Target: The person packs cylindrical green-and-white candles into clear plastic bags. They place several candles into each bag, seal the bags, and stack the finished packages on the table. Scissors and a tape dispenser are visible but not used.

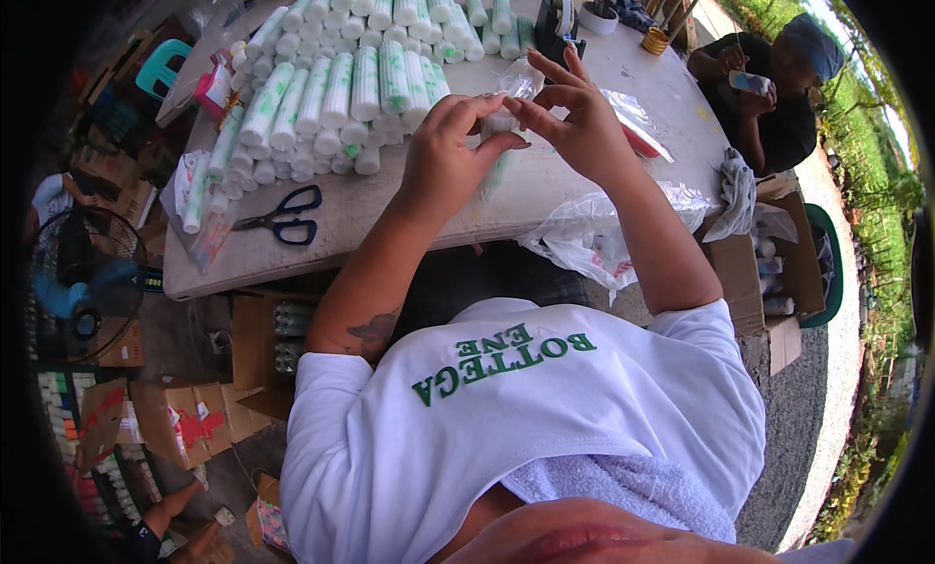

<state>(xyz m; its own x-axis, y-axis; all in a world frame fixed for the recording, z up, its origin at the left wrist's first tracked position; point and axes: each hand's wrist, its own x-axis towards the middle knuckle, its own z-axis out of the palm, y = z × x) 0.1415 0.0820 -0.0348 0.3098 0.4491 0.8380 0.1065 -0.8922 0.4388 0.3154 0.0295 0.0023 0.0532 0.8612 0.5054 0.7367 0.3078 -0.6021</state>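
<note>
Above the table's near edge, my two hands meet at a white cylinder (pixel 502 123) in clear plastic, its lower part blurred with a greenish tint. My left hand (pixel 450 147) curls around it, thumb and fingers closed at its side. With my right hand (pixel 577 124) I pinch thumb and forefinger at its top, where clear film shows; the other fingers stretch upward. What exactly lies in that pinch is partly hidden. To the left, a large pile of similar white cylinders with green print (pixel 336 92) covers the table. Dark-blue-handled scissors (pixel 282 216) lie in front of the pile.
A black tape dispenser (pixel 556 26) stands at the back of the pale table (pixel 390 213). Crumpled clear plastic (pixel 604 235) hangs over the near edge. Cardboard boxes (pixel 185 420) and a fan (pixel 86 289) stand left; another person (pixel 769 96) sits at the right.
</note>
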